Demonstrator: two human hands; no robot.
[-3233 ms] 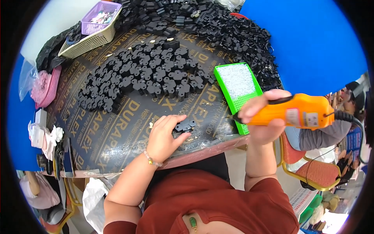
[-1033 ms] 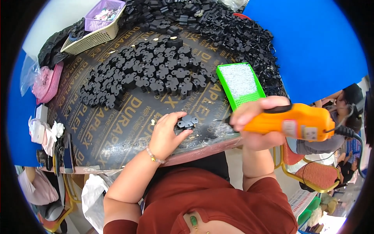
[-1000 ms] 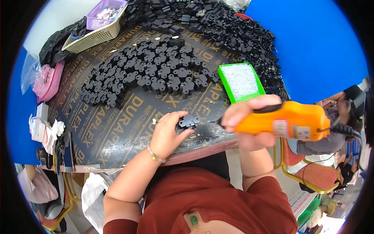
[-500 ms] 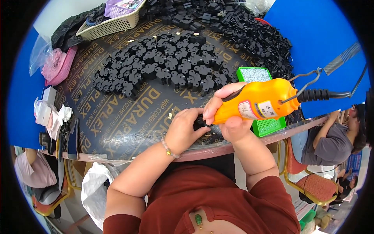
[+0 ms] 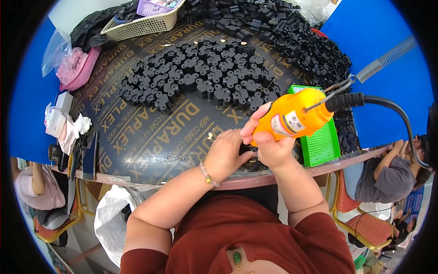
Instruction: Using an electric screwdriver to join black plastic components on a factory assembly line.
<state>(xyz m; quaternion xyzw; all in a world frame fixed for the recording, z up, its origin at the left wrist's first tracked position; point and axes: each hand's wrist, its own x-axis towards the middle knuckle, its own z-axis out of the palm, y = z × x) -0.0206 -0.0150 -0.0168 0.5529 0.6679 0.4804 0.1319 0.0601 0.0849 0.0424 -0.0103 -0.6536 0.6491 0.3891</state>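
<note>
Head view: a small black part (image 5: 246, 150) is being held near the front edge of the counter (image 5: 150, 146); whether it is touching the surface cannot be told. It is being pinched between the thumb and fingers of the left hand (image 5: 226, 156), by which most of its outline is being hidden. An orange corded tool (image 5: 305, 112) is being gripped by the right hand (image 5: 273, 144) around the front of its casing; its tip is being concealed, so contact with the part cannot be established. The hands are being seen just beside each other, the left clamped on the part, the right on the tool. At the tool's rear, a black cable (image 5: 397, 108) is being led off to the right, and a metal hook (image 5: 340, 86) is being joined to a coiled spring (image 5: 388, 57). A green tray (image 5: 321, 145) is being partly masked by the tool. Farther back, a broad cluster of black blocks (image 5: 196, 75) is being supported by the counter, a heap of smaller black pieces (image 5: 315, 50) being shown behind it and to the right. At the far left, a purple basket (image 5: 148, 9) is being held inside a cream basket (image 5: 142, 28).
</note>
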